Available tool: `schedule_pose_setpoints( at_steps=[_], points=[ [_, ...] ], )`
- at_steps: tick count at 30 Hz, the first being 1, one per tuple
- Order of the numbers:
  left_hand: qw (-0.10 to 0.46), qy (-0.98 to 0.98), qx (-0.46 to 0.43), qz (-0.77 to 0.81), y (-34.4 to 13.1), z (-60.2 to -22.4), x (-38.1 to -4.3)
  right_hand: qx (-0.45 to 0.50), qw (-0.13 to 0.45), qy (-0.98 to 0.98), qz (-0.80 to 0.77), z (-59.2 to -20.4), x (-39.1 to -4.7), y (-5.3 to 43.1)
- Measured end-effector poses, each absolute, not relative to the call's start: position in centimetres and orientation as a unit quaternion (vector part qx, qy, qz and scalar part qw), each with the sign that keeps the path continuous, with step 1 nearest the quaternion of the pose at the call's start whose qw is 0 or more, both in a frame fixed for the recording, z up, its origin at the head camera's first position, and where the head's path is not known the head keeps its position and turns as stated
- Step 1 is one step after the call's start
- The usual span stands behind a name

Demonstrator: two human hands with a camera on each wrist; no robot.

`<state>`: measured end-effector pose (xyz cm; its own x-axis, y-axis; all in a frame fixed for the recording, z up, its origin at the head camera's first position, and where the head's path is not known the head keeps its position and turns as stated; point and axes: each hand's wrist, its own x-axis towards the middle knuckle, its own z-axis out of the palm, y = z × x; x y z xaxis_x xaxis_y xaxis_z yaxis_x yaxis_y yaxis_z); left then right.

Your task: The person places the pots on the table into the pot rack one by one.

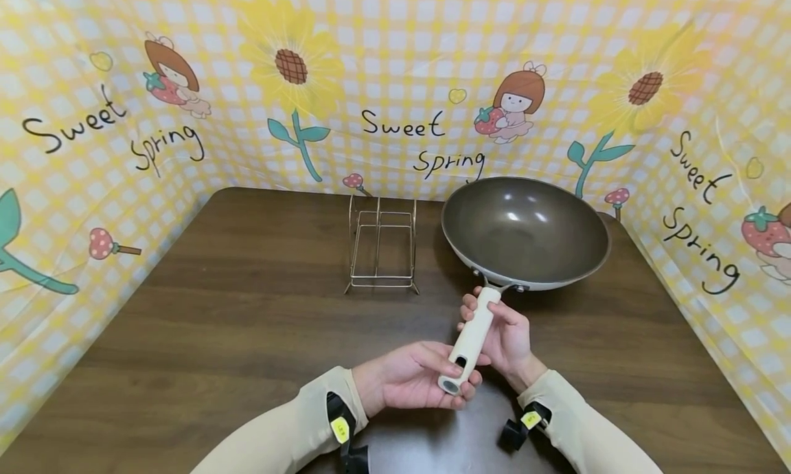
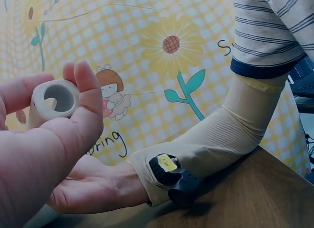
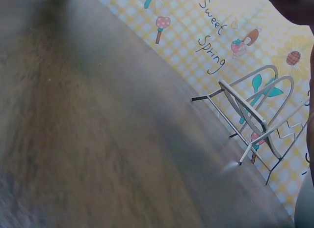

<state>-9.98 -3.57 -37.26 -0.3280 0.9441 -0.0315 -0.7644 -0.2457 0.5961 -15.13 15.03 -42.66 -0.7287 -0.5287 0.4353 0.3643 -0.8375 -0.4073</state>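
Currently, pan (image 1: 525, 233) is extending over far right of bench (image 1: 259, 323); handle (image 1: 474, 333) is running back toward person, slanting left. Right hand (image 1: 509, 336) is gripping it nearer pan; left hand (image 1: 410, 381) is pinching free end. Wire rack (image 1: 377, 251) is standing left of pan.

I'm losing part of left hand (image 2: 44, 154) past left-wrist view's left edge. Head view: pan handle (image 1: 473, 332) hiding part of right hand (image 1: 509, 335), bottom edge cutting off both sleeves (image 1: 266, 426). Right-wrist view: tabletop (image 3: 108, 149) blurring; pale shape (image 3: 305, 206) at lower right escaping me.
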Motion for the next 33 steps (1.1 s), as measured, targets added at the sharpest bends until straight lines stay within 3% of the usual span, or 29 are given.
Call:
schedule_pose_setpoints(
  at_steps=[14,33],
  points=[
    [0.572,0.208,0.209,0.765,-4.1,-37.4,-10.4,-0.295,0.217,0.178,-0.913,-41.4,-15.2,14.7],
    [0.553,0.135,0.337,0.75,-4.5,-36.9,-10.7,-0.377,0.213,0.2,-0.879,-38.1,-16.4,13.6]
  ],
)
